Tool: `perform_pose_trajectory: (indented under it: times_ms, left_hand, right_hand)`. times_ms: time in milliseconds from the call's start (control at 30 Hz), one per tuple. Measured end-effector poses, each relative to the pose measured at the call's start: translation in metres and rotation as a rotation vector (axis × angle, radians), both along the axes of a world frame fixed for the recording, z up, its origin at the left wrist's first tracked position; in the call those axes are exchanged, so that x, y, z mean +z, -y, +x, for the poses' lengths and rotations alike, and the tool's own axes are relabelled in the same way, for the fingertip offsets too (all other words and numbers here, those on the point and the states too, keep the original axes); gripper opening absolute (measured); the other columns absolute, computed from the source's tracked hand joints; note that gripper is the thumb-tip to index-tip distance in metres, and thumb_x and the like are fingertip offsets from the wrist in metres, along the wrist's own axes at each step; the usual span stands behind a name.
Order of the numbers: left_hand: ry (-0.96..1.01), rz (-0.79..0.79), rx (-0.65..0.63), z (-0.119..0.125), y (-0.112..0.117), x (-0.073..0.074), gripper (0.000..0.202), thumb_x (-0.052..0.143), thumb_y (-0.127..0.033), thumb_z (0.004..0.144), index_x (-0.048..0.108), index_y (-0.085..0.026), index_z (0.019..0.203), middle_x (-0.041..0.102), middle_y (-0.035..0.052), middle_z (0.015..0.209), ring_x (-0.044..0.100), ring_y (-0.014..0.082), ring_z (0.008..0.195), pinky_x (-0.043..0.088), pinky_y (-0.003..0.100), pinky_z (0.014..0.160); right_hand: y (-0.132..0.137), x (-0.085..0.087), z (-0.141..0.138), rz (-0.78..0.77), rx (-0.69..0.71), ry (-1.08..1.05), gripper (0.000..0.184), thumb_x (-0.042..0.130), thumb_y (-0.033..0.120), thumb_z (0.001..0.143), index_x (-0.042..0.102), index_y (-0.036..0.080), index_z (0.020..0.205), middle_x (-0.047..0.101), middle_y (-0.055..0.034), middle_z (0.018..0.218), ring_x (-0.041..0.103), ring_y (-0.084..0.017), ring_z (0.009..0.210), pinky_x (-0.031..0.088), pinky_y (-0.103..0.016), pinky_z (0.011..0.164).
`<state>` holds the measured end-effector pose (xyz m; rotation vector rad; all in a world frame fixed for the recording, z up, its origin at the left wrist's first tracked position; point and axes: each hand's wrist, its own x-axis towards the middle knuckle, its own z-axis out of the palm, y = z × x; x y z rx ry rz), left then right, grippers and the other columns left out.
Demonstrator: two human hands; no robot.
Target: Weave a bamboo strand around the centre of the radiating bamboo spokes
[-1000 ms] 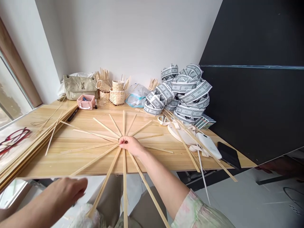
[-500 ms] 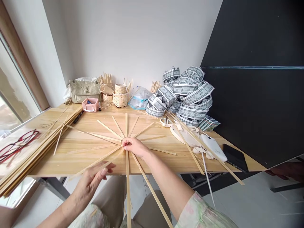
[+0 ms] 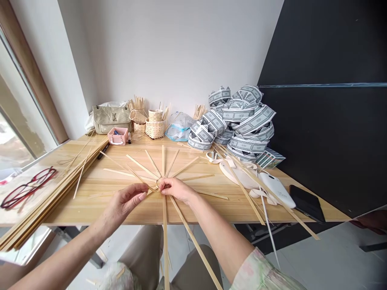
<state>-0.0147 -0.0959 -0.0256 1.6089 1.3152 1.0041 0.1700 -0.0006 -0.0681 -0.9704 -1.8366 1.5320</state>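
Note:
Several thin bamboo strips (image 3: 142, 166) fan out like spokes from one crossing point on the wooden table (image 3: 90, 205). My right hand (image 3: 175, 188) presses down on that centre, fingers closed over the crossing strips. My left hand (image 3: 125, 203) sits just left of the centre, its fingers pinching one strip near the hub. Two long strips (image 3: 165, 241) run off the table's front edge toward my lap.
A bundle of long strips (image 3: 48, 197) and red glasses (image 3: 27, 187) lie at left. At the back stand a beige bag (image 3: 111, 117), a pink box (image 3: 117, 135) and small woven baskets (image 3: 154, 127). Patterned bands (image 3: 238, 121), a white device (image 3: 276, 189) and a phone (image 3: 306, 201) lie right.
My left hand rose from below the table edge up to the strips' centre and took hold of a strip. The right hand stayed on the hub.

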Motion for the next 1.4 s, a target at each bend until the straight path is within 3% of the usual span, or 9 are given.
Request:
perform_pose_trajectory:
  times_ms: [267, 467, 633, 733, 867, 1067, 1200, 1300, 1400]
  left_hand:
    - [0.159, -0.069, 0.012, 0.009, 0.005, -0.014, 0.043, 0.054, -0.043, 0.071, 0.055, -0.018, 0.106, 0.059, 0.0065, 0.109, 0.051, 0.0233, 0.103, 0.039, 0.034, 0.092]
    - [0.211, -0.054, -0.048, 0.014, 0.013, -0.035, 0.058, 0.053, -0.041, 0.075, 0.032, -0.029, 0.127, 0.037, 0.0056, 0.131, 0.046, 0.0246, 0.109, 0.042, 0.038, 0.088]
    - [0.287, -0.056, -0.083, 0.018, 0.018, -0.048, 0.068, 0.051, -0.042, 0.076, 0.012, -0.038, 0.131, 0.021, 0.0027, 0.139, 0.039, 0.0251, 0.116, 0.04, 0.04, 0.09]
    - [0.322, -0.107, -0.086, 0.022, 0.018, -0.044, 0.073, 0.053, -0.044, 0.074, 0.009, -0.038, 0.131, 0.015, 0.0024, 0.141, 0.038, 0.0263, 0.117, 0.039, 0.041, 0.091]
    - [0.359, -0.181, -0.052, 0.028, 0.021, -0.029, 0.076, 0.054, -0.043, 0.073, 0.008, -0.036, 0.132, 0.011, 0.0039, 0.142, 0.039, 0.0264, 0.116, 0.039, 0.039, 0.09]
    - [0.393, -0.205, 0.016, 0.029, 0.02, -0.013, 0.064, 0.052, -0.041, 0.075, 0.023, -0.029, 0.13, 0.021, 0.0072, 0.139, 0.042, 0.0243, 0.114, 0.044, 0.032, 0.085]
    - [0.342, -0.16, 0.014, 0.021, 0.008, -0.011, 0.037, 0.052, -0.041, 0.073, 0.053, -0.018, 0.102, 0.054, 0.0102, 0.11, 0.053, 0.022, 0.1, 0.045, 0.031, 0.079]
    - [0.206, -0.163, -0.059, 0.007, -0.007, -0.011, 0.027, 0.054, -0.038, 0.07, 0.059, -0.014, 0.082, 0.061, 0.0079, 0.086, 0.058, 0.0202, 0.085, 0.046, 0.03, 0.075]
    - [-0.018, -0.112, -0.183, -0.011, -0.026, -0.008, 0.023, 0.052, -0.033, 0.07, 0.061, -0.015, 0.083, 0.061, 0.0064, 0.083, 0.058, 0.0184, 0.077, 0.046, 0.028, 0.07]
  right_hand:
    - [0.001, 0.001, -0.004, 0.004, -0.099, 0.02, 0.006, 0.053, 0.011, 0.057, 0.051, 0.016, 0.059, 0.05, 0.004, 0.063, 0.045, -0.01, 0.065, 0.032, -0.025, 0.069]
    - [0.002, 0.001, -0.005, 0.027, -0.13, 0.033, 0.006, 0.053, 0.013, 0.059, 0.05, 0.017, 0.062, 0.052, 0.0033, 0.068, 0.046, -0.011, 0.069, 0.032, -0.026, 0.072]
    - [0.004, 0.005, -0.004, 0.022, -0.13, 0.032, 0.006, 0.053, 0.013, 0.059, 0.049, 0.017, 0.062, 0.05, 0.004, 0.067, 0.045, -0.011, 0.067, 0.032, -0.026, 0.072]
    - [0.005, 0.007, -0.002, 0.023, -0.109, 0.046, 0.006, 0.053, 0.013, 0.059, 0.049, 0.017, 0.062, 0.05, 0.004, 0.067, 0.045, -0.011, 0.068, 0.032, -0.026, 0.072]
    - [0.004, 0.007, -0.001, 0.026, -0.082, 0.051, 0.005, 0.053, 0.012, 0.059, 0.05, 0.016, 0.061, 0.051, 0.0033, 0.07, 0.046, -0.011, 0.07, 0.032, -0.026, 0.072]
    - [0.003, 0.003, -0.002, 0.025, -0.069, 0.057, 0.008, 0.054, 0.008, 0.056, 0.052, 0.016, 0.057, 0.051, 0.0034, 0.067, 0.047, -0.011, 0.068, 0.034, -0.025, 0.071]
    - [0.002, 0.0, -0.003, 0.031, -0.078, 0.083, 0.008, 0.055, 0.009, 0.056, 0.052, 0.016, 0.058, 0.05, 0.004, 0.062, 0.046, -0.011, 0.065, 0.035, -0.025, 0.067]
    - [0.001, 0.001, -0.002, 0.045, -0.061, 0.108, 0.007, 0.054, 0.01, 0.057, 0.052, 0.016, 0.059, 0.049, 0.0041, 0.06, 0.045, -0.01, 0.062, 0.035, -0.024, 0.065]
    - [0.002, 0.0, -0.002, 0.099, -0.049, 0.102, 0.003, 0.053, 0.013, 0.061, 0.052, 0.016, 0.061, 0.049, 0.0041, 0.061, 0.045, -0.01, 0.061, 0.034, -0.024, 0.064]
